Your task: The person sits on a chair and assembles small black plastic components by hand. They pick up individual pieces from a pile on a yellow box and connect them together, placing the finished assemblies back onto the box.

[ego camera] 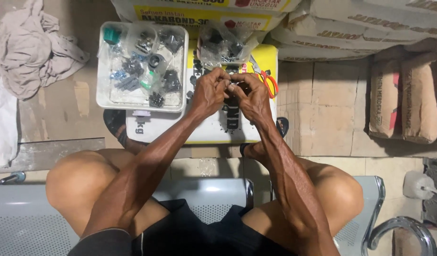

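Observation:
My left hand (210, 91) and my right hand (251, 96) meet fingertip to fingertip above a white and yellow sack (157, 127) lying flat in front of my knees. Both pinch a small dark and silvery part (231, 87), mostly hidden by my fingers. A clear plastic bag of small dark parts (224, 45) lies just beyond my hands. At the left on the sack stands a white tray (101, 66) holding several clear bags of screws and black fittings.
Orange-handled scissors (267, 78) lie on the sack right of my hands. Stacked cement sacks (356, 28) fill the back and right (403, 99). A crumpled grey cloth (31, 47) lies at the left. I sit on a metal bench (209, 194).

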